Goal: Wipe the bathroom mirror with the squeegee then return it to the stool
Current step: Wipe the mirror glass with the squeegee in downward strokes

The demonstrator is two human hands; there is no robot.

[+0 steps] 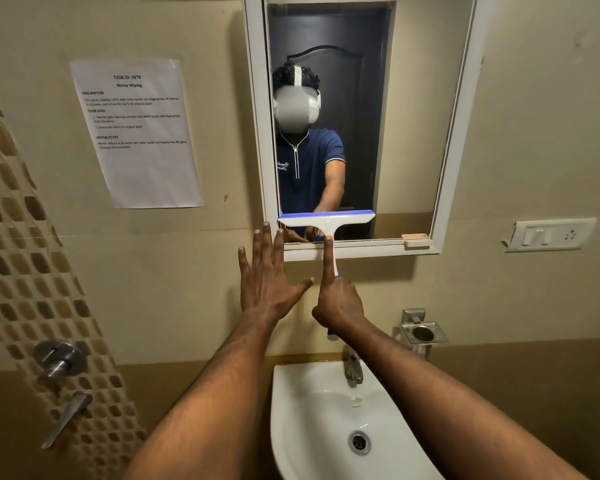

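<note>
The white-framed mirror (413, 98) hangs on the beige wall above the sink. A white squeegee (326, 220) with a blue blade lies flat against the glass near the mirror's lower left corner, blade uppermost. My right hand (338, 301) grips its handle below the frame, with the index finger stretched up along the handle. My left hand (267, 275) is spread flat on the wall just left of the handle, fingertips at the frame's bottom left corner. The stool is out of view.
A white sink (291, 410) with a chrome tap (352, 368) sits directly below my arms. A printed sheet (136, 133) is stuck to the wall on the left, with shower valves (61, 362) lower left. A switch plate (551, 233) and metal holder (423, 332) are on the right.
</note>
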